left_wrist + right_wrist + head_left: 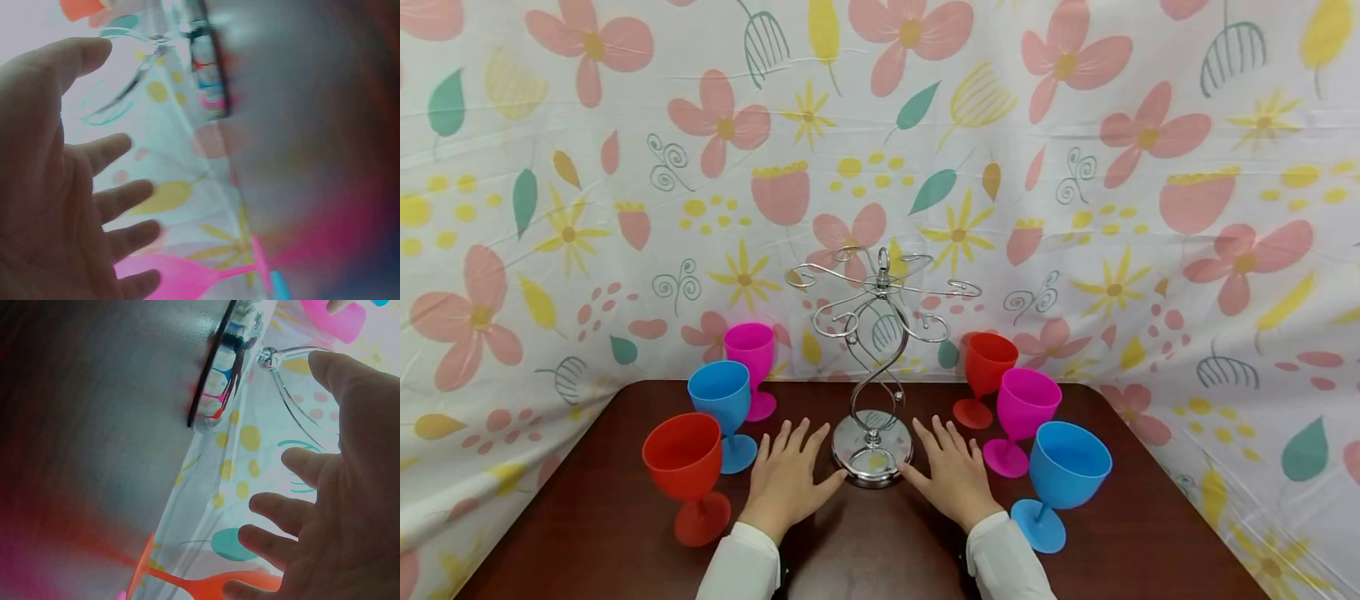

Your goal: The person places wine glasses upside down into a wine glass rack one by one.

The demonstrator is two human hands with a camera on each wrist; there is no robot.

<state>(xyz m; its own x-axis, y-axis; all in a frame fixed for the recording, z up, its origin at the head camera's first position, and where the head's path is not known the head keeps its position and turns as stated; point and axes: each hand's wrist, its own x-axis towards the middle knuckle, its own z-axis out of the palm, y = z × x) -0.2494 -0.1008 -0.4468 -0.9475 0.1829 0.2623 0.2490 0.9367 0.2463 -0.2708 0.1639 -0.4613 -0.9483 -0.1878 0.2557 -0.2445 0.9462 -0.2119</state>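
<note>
Nearest the camera, well short of the metal stand, two white sleeves enter over the dark brown table. From them the left hand and right hand reach forward, one at each side of the stand's round mirrored base. Both are spread wide, palms down, fingers nearly straight and apart, with hold of nothing. Each thumb points in toward the base; whether either touches it, I cannot tell.

Also nearer than the base, a red goblet stands well to its left and a blue goblet well to its right. About level with the base come a second blue goblet, beyond the left hand, and a magenta goblet, beyond the right. Farther back than the base are another magenta goblet on its left and another red goblet on its right. All six stand upright.

The stand itself rises upright between the hands, its twisted wires topped by curled arms and a small loop. Behind it hangs a white cloth patterned with flowers and leaves.
</note>
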